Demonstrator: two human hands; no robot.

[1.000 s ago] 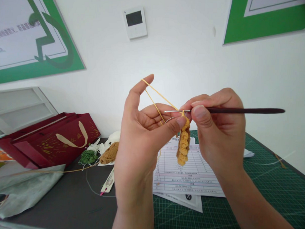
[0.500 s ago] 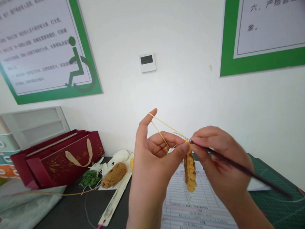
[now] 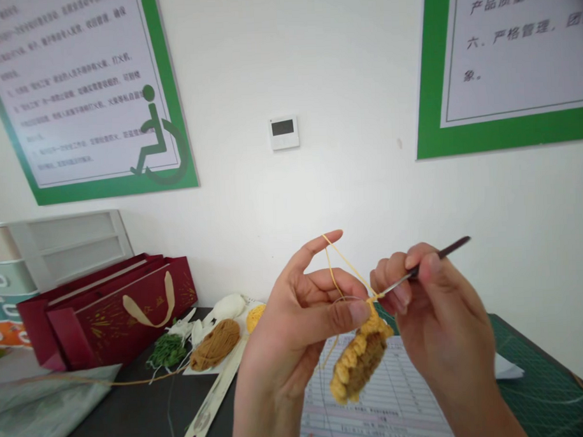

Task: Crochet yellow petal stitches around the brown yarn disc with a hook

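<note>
My left hand pinches the top edge of a small crochet piece, brown in the middle with a bumpy yellow border. Over its raised index finger runs yellow yarn, stretched down to the stitches. In my right hand is a crochet hook with a dark handle and a metal shaft, gripped between thumb and fingers. The hook's tip meets a yellow loop at the top of the piece. A thin clear strand curves close to the left thumb.
Printed sheets lie under my hands, beside a green cutting mat. Leftward are brown yarn, green yarn, a pale strip, a dark red paper bag and a drawer unit by the wall.
The crochet piece has swung from hanging edge-on to showing its brown middle. My right hand has turned, so the hook's handle now points up and right instead of down. Both hands sit slightly lower in view.
</note>
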